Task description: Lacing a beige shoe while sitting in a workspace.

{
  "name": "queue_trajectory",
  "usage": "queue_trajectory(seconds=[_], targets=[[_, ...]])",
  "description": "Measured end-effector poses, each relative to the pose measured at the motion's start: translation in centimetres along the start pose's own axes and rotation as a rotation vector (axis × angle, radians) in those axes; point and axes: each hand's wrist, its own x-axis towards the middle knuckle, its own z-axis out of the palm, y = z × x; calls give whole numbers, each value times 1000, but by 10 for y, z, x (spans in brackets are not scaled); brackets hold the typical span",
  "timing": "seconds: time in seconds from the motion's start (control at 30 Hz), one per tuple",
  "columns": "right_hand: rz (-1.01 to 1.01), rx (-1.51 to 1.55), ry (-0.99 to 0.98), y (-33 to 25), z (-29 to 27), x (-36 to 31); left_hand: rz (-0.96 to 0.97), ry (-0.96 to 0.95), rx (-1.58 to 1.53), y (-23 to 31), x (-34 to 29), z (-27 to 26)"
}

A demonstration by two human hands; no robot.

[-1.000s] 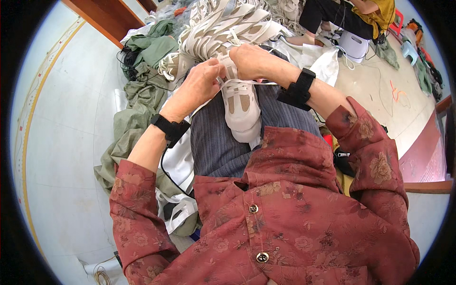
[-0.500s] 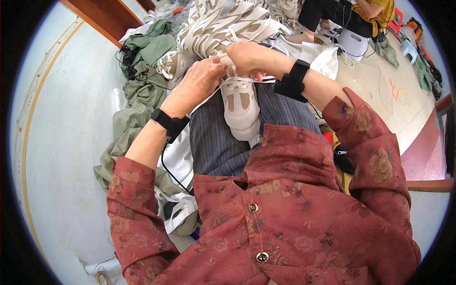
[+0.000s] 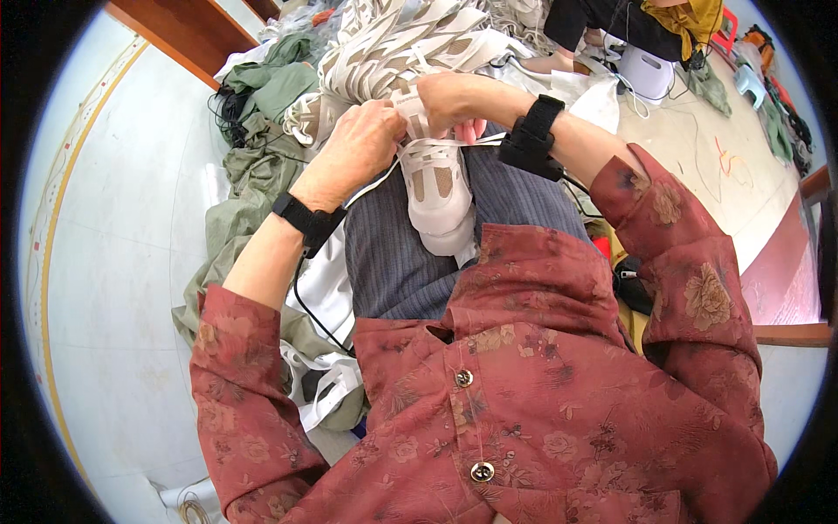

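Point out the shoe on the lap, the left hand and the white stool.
Shoe (image 3: 433, 187): head view, on the front of its upper.
Left hand (image 3: 360, 141): head view, on the back of the hand.
White stool (image 3: 643, 77): head view, on its visible white surface.

To my left, a pale floor (image 3: 122, 288) with a yellow band (image 3: 51, 253); brown wooden post (image 3: 185, 37) beyond. Nearer me, dark green cloth (image 3: 284, 85) heaped past a crumpled olive cloth (image 3: 234, 240); thin tan coil (image 3: 192, 506) low down. Ahead and right, co-worker in black trousers (image 3: 598, 19), white plastic stool (image 3: 647, 73) close by, light blue stool (image 3: 749, 83) farther right. Orange string (image 3: 724, 159) loose on the floor; pink panel (image 3: 781, 279) at my far right.
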Motion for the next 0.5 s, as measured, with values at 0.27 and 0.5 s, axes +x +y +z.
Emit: queue_trajectory(seconds=[0.27,0.5], targets=[[57,217,125,20,15,-3,-127,41,29,1,-2,4],[-14,-63,356,12,23,-7,-195,-16,61,0,13,7]])
